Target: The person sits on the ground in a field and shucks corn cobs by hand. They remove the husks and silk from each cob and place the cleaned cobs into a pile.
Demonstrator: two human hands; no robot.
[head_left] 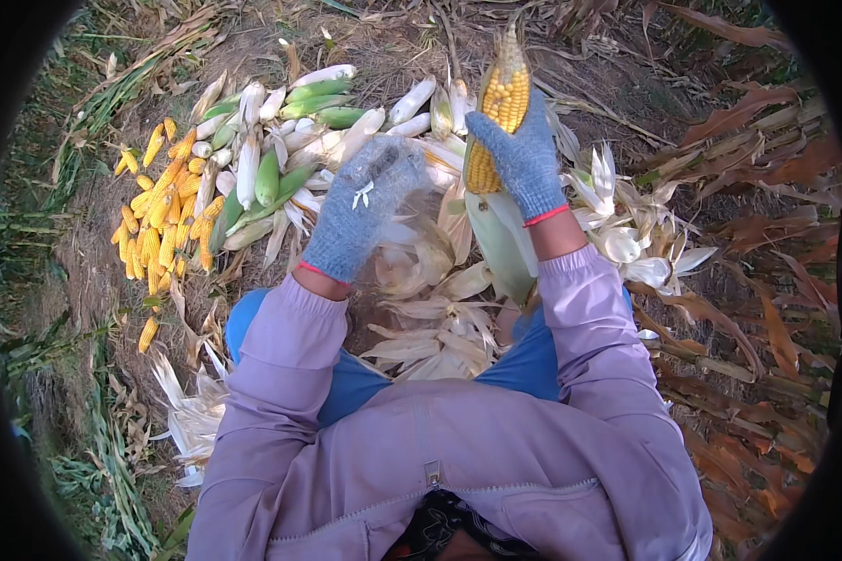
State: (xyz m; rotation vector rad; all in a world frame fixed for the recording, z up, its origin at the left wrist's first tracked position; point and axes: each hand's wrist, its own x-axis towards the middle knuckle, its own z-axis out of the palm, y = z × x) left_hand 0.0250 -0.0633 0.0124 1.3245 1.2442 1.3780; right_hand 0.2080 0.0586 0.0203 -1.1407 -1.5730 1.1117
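Observation:
My right hand [524, 154], in a grey-blue knit glove with a red cuff, grips an ear of corn [503, 98]. The ear stands upright with its yellow kernels bare on the front, and pale green husk [500, 238] hangs down from its base. My left hand [370, 201], gloved alike, is to the left of the ear and apart from it. Motion smears its fingers, and a small white husk scrap clings to the glove's back. Just beyond my left hand is a heap of unhusked ears [299, 122], some green, some whitish.
A pile of husked yellow ears [164, 220] lies on the ground at the left. Loose dry husks [440, 327] cover the ground between my knees, with more husks [627, 234] at the right. Dry brown stalks [758, 280] lie along the far right side.

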